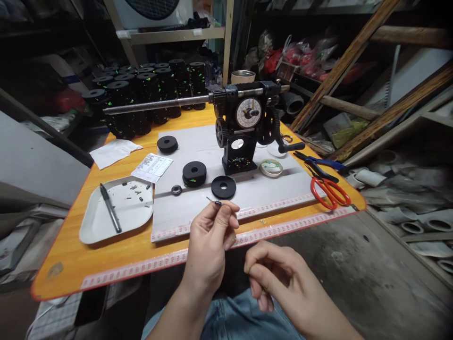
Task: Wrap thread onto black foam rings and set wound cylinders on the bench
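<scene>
My left hand (pixel 210 245) pinches a small dark cylindrical part with a thin wire lead (pixel 217 202) between thumb and forefinger, above the board's front edge. My right hand (pixel 283 274) is closed, thumb pressed to the forefinger, just past the table's front edge; whatever it may hold cannot be made out. Just beyond my left hand lies a flat black reel (pixel 215 188) with a centre hole. Behind it sits a thicker black reel (pixel 194 178) with green specks. A small dark ring (pixel 176 190) lies to their left.
A hand-cranked winding machine (pixel 244 127) stands on the white board (pixel 283 191), its rod reaching left. A white tray (pixel 90 226) holds a pen (pixel 110 208) and small bits. Red-handled scissors (pixel 331 192) and pliers (pixel 323 163) lie right. Several speckled black reel stacks (pixel 141 89) stand behind.
</scene>
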Motion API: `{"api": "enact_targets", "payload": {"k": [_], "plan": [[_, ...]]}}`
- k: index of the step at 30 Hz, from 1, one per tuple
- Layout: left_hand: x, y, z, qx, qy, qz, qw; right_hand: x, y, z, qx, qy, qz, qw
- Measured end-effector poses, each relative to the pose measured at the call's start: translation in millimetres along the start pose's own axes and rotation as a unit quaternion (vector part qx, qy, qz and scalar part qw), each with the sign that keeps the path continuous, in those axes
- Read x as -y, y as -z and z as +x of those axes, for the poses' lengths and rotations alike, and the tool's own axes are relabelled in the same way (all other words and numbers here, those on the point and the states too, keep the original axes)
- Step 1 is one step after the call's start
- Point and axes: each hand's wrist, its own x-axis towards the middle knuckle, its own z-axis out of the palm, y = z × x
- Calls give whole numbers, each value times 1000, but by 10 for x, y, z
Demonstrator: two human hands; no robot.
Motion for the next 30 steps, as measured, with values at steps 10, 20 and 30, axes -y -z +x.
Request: {"api": "enact_targets", "payload": {"k": [10, 20, 30], "plan": [[12, -18, 17, 24, 65, -44, 997, -47, -4, 31, -22, 197, 50, 979], [-18, -20, 0, 23, 12, 7, 1000, -55, -13, 70, 0, 168, 116, 979], [-3, 6, 49, 42, 36, -18, 998, 21, -15, 100, -76, 238, -25, 968]]}}
